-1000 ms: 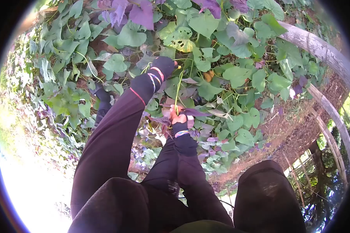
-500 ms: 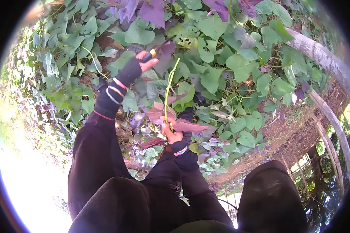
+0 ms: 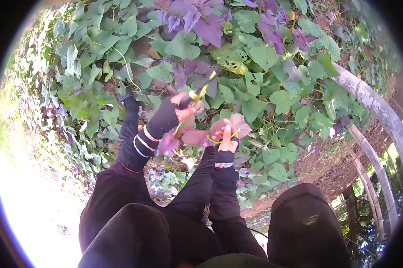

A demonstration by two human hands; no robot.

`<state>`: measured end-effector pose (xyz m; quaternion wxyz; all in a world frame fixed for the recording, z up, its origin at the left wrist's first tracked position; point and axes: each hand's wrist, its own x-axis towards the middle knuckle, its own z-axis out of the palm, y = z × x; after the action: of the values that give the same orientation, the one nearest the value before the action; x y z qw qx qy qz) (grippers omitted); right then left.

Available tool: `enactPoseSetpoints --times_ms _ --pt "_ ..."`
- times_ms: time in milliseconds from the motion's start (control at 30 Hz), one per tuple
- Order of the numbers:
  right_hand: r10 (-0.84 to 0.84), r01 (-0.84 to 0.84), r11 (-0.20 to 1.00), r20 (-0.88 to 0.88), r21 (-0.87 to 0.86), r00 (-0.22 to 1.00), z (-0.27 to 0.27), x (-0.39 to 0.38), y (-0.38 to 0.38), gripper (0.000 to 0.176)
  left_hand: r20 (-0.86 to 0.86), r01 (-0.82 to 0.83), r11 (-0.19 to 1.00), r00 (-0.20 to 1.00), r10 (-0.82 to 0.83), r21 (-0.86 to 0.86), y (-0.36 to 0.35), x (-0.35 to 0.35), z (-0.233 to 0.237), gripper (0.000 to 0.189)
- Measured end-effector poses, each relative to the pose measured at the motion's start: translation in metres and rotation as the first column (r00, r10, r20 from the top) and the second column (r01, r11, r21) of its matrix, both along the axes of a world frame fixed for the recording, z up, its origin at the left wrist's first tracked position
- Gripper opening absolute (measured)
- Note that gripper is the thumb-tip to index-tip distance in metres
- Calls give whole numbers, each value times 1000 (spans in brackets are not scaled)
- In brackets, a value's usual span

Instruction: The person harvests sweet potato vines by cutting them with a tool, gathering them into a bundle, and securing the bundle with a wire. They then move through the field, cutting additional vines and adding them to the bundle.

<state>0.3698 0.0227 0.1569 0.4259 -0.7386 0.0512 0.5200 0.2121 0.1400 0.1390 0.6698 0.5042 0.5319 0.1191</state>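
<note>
Left hand [image 3: 181,110]: fingers wrapped around a black-and-yellow tool [image 3: 184,102]; its far end blurs against a green stem [image 3: 203,92], so contact between these 2 is unclear. Right hand [image 3: 225,140]: fingers pinching a curved vine piece [image 3: 214,141]; purple leaves [image 3: 195,136] hang between the hands. Cannot tell whether stem and vine piece join behind them. Green foliage [image 3: 284,102] all around hides much of the soil [image 3: 329,172]; a weathered pole [image 3: 370,102] at right runs towards the dark rim of the view

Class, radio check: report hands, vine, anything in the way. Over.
Left hand closed around black-and-yellow tool. Right hand pinching curled vine stem. Purple leaves between the hands; no clear obstruction visible.
</note>
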Motion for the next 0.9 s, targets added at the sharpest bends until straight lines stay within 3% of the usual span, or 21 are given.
enactPoseSetpoints --times_ms 67,100,133,200,233,267,300,333,400,433,467,533,567,600,667,733,800,833,867,900 --pt "-147 169 982 -218 87 965 17 -15 30 25 -24 134 976 991 -132 170 -17 10 11 23" --pt "-72 123 981 -302 153 951 12 -18 28 27 -24 130 976 992 -127 174 -23 14 17 23" --pt "143 -114 949 -78 294 987 -15 -23 15 27 6 148 982 989 -150 121 -29 17 22 23" --pt "339 -342 931 48 129 940 -21 -24 12 32 34 166 984 985 -168 70 -30 16 27 23" --pt "341 -344 930 47 132 939 -27 -27 10 32 53 157 988 986 -157 2 -29 15 30 23" --pt "384 -416 884 177 212 906 -35 -29 7 32 73 148 987 987 -144 -67 -29 14 32 22" --pt "407 -491 825 309 279 860 -43 -31 2 31 67 153 985 987 -148 -74 -29 14 33 23" --pt "408 -492 825 309 279 859 -52 -35 -4 31 67 152 986 987 -147 -74 -28 12 32 23" --pt "453 -530 807 301 262 839 -63 -42 -12 29 16 355 935 935 -355 26 -27 3 23 24" --pt "480 -563 776 314 282 819 -64 -40 -14 25 2 409 900 910 -414 148 -34 -4 13 16" --pt "482 -565 776 315 281 818 -62 -40 -13 25 4 408 901 911 -413 149 -29 -5 15 16" --pt "471 -499 854 186 150 862 -58 -41 -15 19 -99 432 835 900 -425 341 -17 -7 20 15" --pt "513 -514 845 52 146 857 -45 -38 -9 21 -154 442 842 897 -415 310 -9 -10 22 15" --pt "514 -515 845 48 142 857 -42 -37 -11 21 -152 442 844 897 -415 305 -6 -14 16 15" --pt "675 -667 737 -57 110 736 -36 -35 -15 22 -485 448 765 850 -205 462 0 -30 -3 20" --pt "696 -697 714 39 66 717 -28 -29 -16 21 -586 136 905 798 141 404 14 -57 -40 22" --pt "472 -473 879 -225 49 853 -34 -18 -27 20 -517 45 766 763 388 641 19 -89 -90 26" --pt "331 -440 886 -464 -145 822 -37 -10 -30 18 -453 -185 971 860 233 149 21 -114 -116 25" --pt "327 -435 888 -464 -147 823 -34 -6 -25 18 -453 -181 973 862 228 147 21 -109 -114 25" --pt "242 -334 940 -546 -75 802 -24 -2 -16 18 -355 -490 851 842 407 -187 21 -97 -109 22"
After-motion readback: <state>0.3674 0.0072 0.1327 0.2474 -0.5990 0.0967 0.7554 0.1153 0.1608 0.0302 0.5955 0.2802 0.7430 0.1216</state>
